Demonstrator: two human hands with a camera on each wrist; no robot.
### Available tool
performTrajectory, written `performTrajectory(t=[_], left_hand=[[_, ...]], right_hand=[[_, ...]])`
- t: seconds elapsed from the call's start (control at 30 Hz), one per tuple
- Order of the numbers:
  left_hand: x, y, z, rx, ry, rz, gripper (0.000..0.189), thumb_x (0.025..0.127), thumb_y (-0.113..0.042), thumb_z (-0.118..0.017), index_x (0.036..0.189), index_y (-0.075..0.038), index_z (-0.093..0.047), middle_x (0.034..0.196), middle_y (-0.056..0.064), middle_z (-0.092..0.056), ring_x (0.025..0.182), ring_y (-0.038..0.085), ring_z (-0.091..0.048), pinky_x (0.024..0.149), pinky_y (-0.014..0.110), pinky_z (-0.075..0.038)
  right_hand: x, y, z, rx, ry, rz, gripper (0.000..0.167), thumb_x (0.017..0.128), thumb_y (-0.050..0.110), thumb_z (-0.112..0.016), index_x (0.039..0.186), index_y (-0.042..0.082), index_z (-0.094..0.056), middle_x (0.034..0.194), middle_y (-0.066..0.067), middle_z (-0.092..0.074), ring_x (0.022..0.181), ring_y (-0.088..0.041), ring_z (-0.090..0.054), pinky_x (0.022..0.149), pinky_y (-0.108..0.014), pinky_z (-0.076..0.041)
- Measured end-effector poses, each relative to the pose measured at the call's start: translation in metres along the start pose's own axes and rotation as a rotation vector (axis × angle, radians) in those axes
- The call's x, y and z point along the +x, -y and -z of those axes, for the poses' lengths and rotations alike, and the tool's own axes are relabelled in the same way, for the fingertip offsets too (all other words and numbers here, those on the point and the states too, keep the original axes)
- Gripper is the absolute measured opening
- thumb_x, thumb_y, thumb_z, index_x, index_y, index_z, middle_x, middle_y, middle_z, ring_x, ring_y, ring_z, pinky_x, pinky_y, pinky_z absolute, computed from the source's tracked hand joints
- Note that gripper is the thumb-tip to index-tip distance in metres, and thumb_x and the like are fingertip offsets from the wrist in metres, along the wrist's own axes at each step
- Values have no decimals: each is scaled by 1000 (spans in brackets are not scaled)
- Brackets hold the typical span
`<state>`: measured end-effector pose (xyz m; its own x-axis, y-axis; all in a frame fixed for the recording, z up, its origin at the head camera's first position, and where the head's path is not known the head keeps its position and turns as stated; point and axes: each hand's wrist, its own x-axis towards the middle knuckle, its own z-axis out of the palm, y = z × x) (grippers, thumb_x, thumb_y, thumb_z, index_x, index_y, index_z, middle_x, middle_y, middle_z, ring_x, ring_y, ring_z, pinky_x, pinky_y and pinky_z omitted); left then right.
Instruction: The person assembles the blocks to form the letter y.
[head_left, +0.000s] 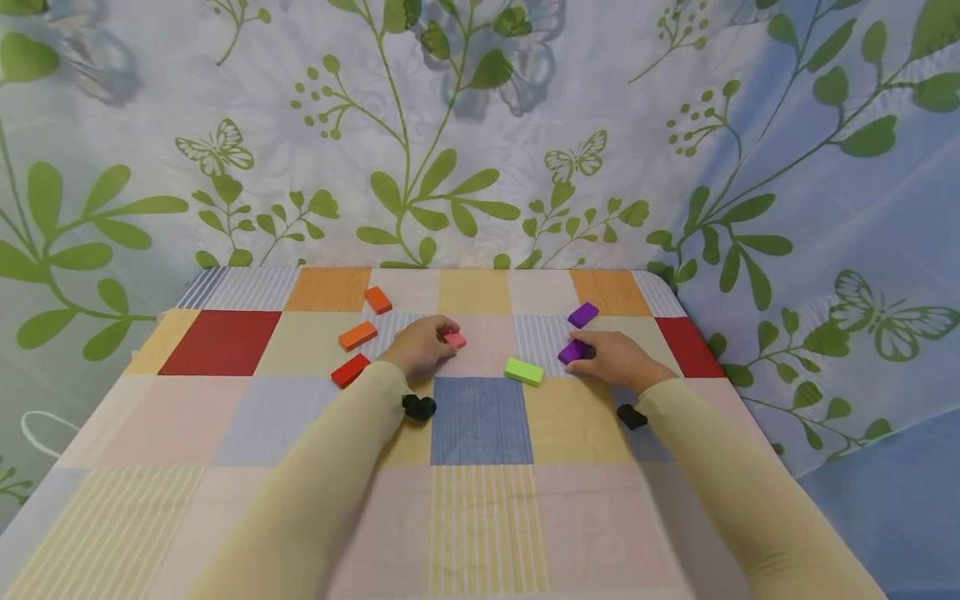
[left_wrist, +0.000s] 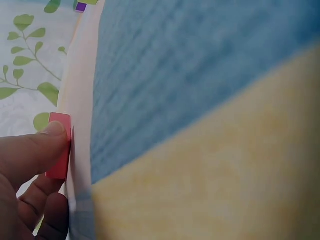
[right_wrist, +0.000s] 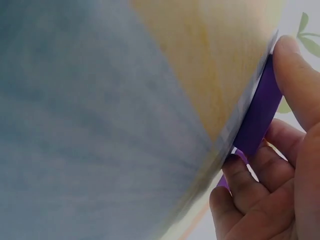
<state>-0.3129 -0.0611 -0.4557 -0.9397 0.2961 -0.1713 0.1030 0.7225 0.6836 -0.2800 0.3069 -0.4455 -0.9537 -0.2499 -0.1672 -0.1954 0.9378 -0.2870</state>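
My left hand (head_left: 420,343) pinches a pink block (head_left: 455,340) just left of the table's middle. In the left wrist view the thumb presses the face of that pink block (left_wrist: 61,150), and fingers curl behind it, close to the cloth. On the right, my right hand (head_left: 618,358) grips a purple block (head_left: 573,352) between thumb and fingers. The right wrist view has the thumb at one end of this purple block (right_wrist: 260,107) and fingers at the other, right at the cloth. Just beyond that hand lies a second purple block (head_left: 582,314).
Between the hands lies a lime green block (head_left: 523,372). Left of the left hand are a red block (head_left: 349,371), an orange block (head_left: 357,336) and a farther orange-red block (head_left: 378,300). A patchwork cloth (head_left: 480,425) covers the table; a leaf-patterned curtain (head_left: 300,142) hangs behind.
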Motion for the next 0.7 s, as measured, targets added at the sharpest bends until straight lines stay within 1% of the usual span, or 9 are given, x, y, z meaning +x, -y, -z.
performTrajectory(t=[0.1, 0.2, 0.33, 0.43, 0.6, 0.7], left_hand=[[1, 2, 0, -30, 0, 13, 40, 97, -21, -75, 136, -20, -65, 128, 5, -66, 116, 28, -58, 110, 48, -46], [3, 3, -1, -33, 2, 10, 40, 96, -21, -75, 135, -20, -65, 127, 5, -66, 115, 27, -59, 109, 47, -46], [5, 3, -1, -37, 4, 10, 39, 96, -21, -76, 134, -21, -65, 125, 5, -66, 114, 27, -59, 107, 47, -47], [5, 2, 0, -39, 4, 11, 39, 96, -22, -77, 133, -21, -65, 124, 5, -66, 114, 27, -59, 107, 46, -47], [4, 2, 1, -55, 10, 25, 41, 96, -24, -77, 135, -22, -63, 127, 5, -65, 114, 27, -59, 106, 46, -46], [4, 2, 1, -59, 3, 32, 45, 96, -24, -77, 138, -21, -62, 127, 5, -65, 115, 27, -58, 106, 46, -45]], right_hand=[[2, -3, 1, 14, -1, 1, 78, 92, 42, -81, 156, 8, -51, 152, -25, -57, 141, -46, -53, 116, -60, -43], [4, -6, 2, 8, -6, 8, 72, 93, 37, -81, 153, 8, -54, 149, -25, -59, 139, -46, -54, 116, -61, -43], [7, -8, 5, -2, -2, 2, 61, 97, 30, -77, 150, 8, -58, 148, -24, -61, 139, -47, -54, 116, -62, -41], [7, -8, 6, -4, 4, -9, 56, 99, 27, -75, 149, 8, -60, 147, -23, -61, 138, -46, -55, 116, -62, -41], [8, -9, 6, -7, 15, -13, 52, 100, 25, -72, 148, 9, -60, 146, -23, -62, 135, -44, -56, 116, -62, -42], [9, -10, 6, -9, 22, -7, 51, 101, 24, -71, 149, 9, -60, 147, -23, -61, 136, -45, -55, 115, -63, -42]])
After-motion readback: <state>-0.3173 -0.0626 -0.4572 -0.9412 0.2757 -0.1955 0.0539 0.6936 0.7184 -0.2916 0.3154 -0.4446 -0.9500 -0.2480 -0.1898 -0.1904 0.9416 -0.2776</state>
